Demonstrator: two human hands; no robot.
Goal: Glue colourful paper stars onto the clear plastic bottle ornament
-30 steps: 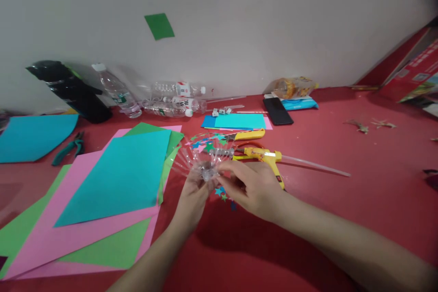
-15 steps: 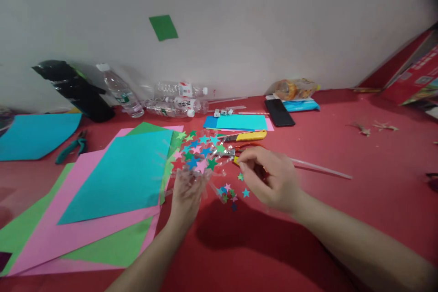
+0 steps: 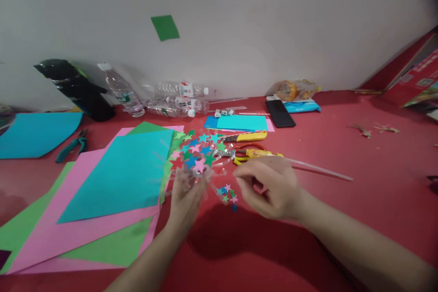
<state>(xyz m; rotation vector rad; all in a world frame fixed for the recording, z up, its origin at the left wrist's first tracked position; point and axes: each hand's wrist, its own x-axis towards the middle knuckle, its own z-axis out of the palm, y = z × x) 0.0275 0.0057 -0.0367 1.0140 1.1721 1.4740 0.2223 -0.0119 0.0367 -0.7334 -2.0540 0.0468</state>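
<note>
My left hand (image 3: pixel 188 196) is closed around a clear plastic piece cut into strips, whose outline is hard to see. Colored paper stars (image 3: pixel 195 149) in pink, blue, green and red cover its top. To the right, my right hand (image 3: pixel 270 187) is held in a pinch above the table; anything between its fingertips is too small to make out. Loose small stars (image 3: pixel 228 191) lie on the red table between both hands. Just beyond the right hand are yellow-handled scissors (image 3: pixel 260 152) and a yellow utility knife (image 3: pixel 251 136).
Colored paper sheets (image 3: pixel 126 173) overlap at left, near green-handled pliers (image 3: pixel 73 146). Clear bottles (image 3: pixel 178 106) and a black flask (image 3: pixel 75 91) are along the white wall (image 3: pixel 239 32). A phone (image 3: pixel 280 113) lies at the back; a clear straw (image 3: pixel 321 169) sits right.
My right hand has shifted slightly down and left, uncovering more of the scissors handles. The plastic piece with its stars has turned or tilted slightly in my left hand.
</note>
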